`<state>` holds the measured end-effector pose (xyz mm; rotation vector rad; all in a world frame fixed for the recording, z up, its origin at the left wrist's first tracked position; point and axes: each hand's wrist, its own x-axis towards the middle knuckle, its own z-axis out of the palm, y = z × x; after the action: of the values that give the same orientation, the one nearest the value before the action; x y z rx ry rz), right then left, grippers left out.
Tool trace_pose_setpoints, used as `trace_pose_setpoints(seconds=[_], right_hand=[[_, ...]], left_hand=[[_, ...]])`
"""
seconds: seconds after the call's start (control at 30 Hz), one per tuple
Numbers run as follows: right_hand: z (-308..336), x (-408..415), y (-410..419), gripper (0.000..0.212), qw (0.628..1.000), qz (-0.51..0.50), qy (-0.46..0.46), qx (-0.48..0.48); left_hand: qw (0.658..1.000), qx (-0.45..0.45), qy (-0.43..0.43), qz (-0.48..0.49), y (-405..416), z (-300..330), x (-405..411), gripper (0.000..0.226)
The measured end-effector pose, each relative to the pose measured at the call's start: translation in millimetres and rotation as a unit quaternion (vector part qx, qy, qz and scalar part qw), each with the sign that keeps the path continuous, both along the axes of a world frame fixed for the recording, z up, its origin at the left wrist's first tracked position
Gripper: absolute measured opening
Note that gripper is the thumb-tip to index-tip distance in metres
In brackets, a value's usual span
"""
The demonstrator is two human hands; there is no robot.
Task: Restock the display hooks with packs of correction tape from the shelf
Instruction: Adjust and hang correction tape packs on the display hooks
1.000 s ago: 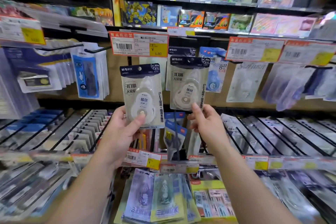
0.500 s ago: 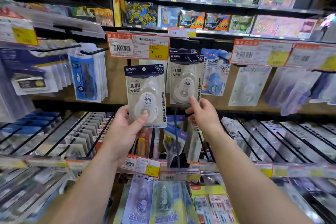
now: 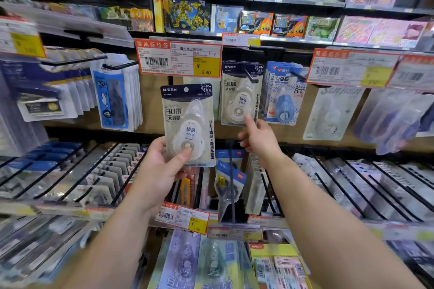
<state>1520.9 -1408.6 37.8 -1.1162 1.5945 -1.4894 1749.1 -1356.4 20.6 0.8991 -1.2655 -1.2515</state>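
Observation:
My left hand (image 3: 162, 171) grips a pack of correction tape (image 3: 187, 122) by its lower edge, thumb on the front, and holds it upright below the red and yellow price tag (image 3: 178, 58). A second, identical pack (image 3: 239, 94) hangs on a black display hook (image 3: 251, 76) just to the right, with more packs behind it. My right hand (image 3: 258, 141) is under that hung pack. Its index finger points up and touches the pack's lower edge, and the other fingers are curled with nothing in them.
Blue glue-tape packs (image 3: 284, 96) hang right of the hook, and blue-and-white packs (image 3: 115, 101) hang to the left. Below, rows of black wire pegs (image 3: 340, 185) carry more stationery. Toy boxes (image 3: 258, 21) fill the shelves above.
My right hand pushed its pack back onto the hook and let go, leaving only the index finger on it. The left hand kept its pack and rose slightly.

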Motion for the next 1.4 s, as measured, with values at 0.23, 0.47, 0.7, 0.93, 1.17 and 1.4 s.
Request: trace_pose_setpoints(seconds=[0.23, 0.47, 0.7, 0.93, 1.17, 1.4], right_hand=[[-1, -5, -6, 0.065, 1.000, 0.011, -0.009, 0.008], [-1, -3, 23, 0.043, 0.993, 0.040, 0.044, 0.097], [12, 17, 107, 0.026, 0.986, 0.091, 0.137, 0.006], [2, 42, 154, 0.036, 0.977, 0.067, 0.186, -0.082], [1, 33, 160, 0.031, 0.983, 0.022, 0.128, -0.132], [5, 27, 160, 0.027, 0.987, 0.025, 0.104, -0.122]], left_hand=[[1.000, -0.006, -0.002, 0.000, 4, 1, 0, 0.046], [1.000, -0.004, -0.003, -0.017, 12, 2, -2, 0.037], [0.999, -0.020, -0.007, -0.037, 26, 4, -10, 0.043], [0.995, -0.063, -0.028, -0.068, 48, 10, -35, 0.036], [0.992, -0.109, -0.040, -0.054, 60, 22, -51, 0.031], [0.993, -0.095, -0.041, -0.050, 59, 25, -63, 0.042]])
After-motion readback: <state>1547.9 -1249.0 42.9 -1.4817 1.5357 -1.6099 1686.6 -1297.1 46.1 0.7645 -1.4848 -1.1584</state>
